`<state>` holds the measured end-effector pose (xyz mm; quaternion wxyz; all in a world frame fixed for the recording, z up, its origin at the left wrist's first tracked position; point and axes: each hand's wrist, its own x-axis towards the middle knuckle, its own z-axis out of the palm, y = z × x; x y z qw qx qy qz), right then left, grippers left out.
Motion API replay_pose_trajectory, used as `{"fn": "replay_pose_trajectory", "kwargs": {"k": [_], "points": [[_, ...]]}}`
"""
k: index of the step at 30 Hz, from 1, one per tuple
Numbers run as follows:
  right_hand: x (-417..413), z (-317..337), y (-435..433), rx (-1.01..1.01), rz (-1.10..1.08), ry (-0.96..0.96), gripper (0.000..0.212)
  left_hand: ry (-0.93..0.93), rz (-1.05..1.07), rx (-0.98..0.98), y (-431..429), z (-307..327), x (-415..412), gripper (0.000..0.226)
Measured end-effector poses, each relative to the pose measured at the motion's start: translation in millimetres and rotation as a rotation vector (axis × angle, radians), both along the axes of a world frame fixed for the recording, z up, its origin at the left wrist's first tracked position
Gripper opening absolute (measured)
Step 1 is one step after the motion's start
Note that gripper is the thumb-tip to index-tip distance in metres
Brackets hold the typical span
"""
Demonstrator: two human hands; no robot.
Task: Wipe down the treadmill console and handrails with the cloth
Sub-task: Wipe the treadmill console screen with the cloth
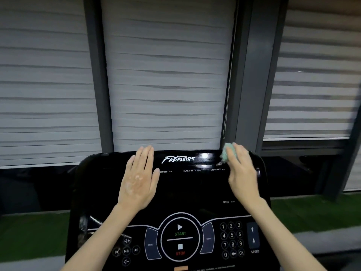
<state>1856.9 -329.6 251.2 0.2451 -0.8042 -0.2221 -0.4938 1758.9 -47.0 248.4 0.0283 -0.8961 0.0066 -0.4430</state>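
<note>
A glossy black treadmill console (181, 194) bearing the word "Fitness" carries an open left hand (139, 179) resting flat on its display panel, while a green cloth (227, 152) presses against its upper right edge.

The console (175, 192) stands before me, with the blinds (168, 75) behind it. My left hand (139, 180) lies flat on the console's upper left part, fingers (145, 155) reaching its far edge. My right hand (241, 171) is at the console's upper right corner, pressing the cloth (228, 152) against the far edge there. The start button (179, 229) sits on the console's near part, the number keys (232, 239) to its right.
</note>
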Motion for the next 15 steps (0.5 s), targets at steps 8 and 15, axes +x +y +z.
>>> {"fn": "replay_pose_trajectory", "kwargs": {"k": [8, 15], "points": [[-22, 21, 84, -0.293, 0.217, -0.075, 0.064, -0.018, -0.013, 0.005, 1, 1, -1, 0.058], [3, 6, -8, -0.13, 0.073, 0.0, 0.073, -0.02, -0.014, -0.007, 1, -1, 1, 0.058]]}}
